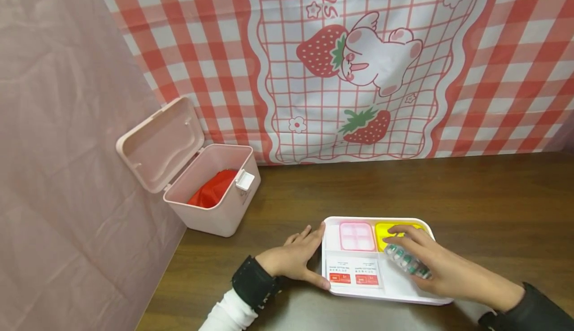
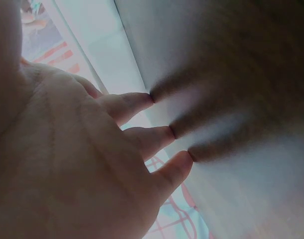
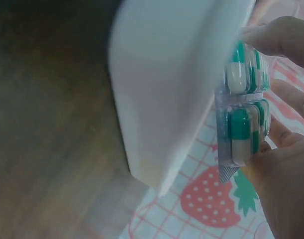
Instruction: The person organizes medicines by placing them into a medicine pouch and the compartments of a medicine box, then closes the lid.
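Both hands meet the tray (image 1: 421, 298): left (image 1: 296, 260) flat against its edge, right (image 1: 441, 266) pinching a half-hidden capsule strip (image 1: 407, 261).

My tray (image 1: 394, 295) lies at the table's (image 1: 471, 196) near edge, with the open storage box (image 1: 211, 191) behind it toward the far left corner. In the tray, two packets (image 1: 354, 272) lie near-left, two small containers (image 1: 357, 236) behind them. My left hand (image 1: 293, 258) rests at the tray's left rim; my right hand (image 1: 444, 266) holds a blister pack (image 1: 405, 261) over its right half.

Dark wooden table (image 1: 471, 196) bears pink box (image 1: 215, 206) and white tray (image 1: 399, 291).
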Demonstrator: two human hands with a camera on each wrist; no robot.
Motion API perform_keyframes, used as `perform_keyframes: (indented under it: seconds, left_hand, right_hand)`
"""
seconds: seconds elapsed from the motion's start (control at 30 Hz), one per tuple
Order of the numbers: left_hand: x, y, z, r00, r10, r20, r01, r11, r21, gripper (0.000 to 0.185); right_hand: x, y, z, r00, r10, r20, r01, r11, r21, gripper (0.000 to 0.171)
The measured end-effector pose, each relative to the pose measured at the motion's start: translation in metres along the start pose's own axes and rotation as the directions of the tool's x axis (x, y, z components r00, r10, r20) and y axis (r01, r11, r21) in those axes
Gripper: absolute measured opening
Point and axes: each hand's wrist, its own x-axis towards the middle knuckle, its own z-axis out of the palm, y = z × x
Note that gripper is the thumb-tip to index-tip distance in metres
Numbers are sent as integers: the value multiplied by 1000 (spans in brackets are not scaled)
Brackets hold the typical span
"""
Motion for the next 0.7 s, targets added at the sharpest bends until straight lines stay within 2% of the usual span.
perform_keyframes:
  seconds: [0.1,0.2,0.37,0.53,0.7]
  left_hand:
    - [0,0,0,1000,0,1,0,1000,1,116]
    - [0,0,0,1000,-4,1,4,1000,-3,117]
    - [1,-1,1,1000,-7,0,7,1000,3,117]
    - [2,-2,2,1000,-8,2,8,1000,6,117]
    - [1,-2,1,1000,-9,3,9,1000,8,117]
  right_hand:
    - [-2,-3,3,997,43,60,-44,999,19,77]
    - [-3,-5,6,994,52,95,-55,998,35,76]
    - [-4,-4,9,993,38,110,-43,998,43,74]
    - [-5,-2,8,987,57,152,-70,994,78,78]
    - [-5,0,7,989,23,146,-44,989,138,83]
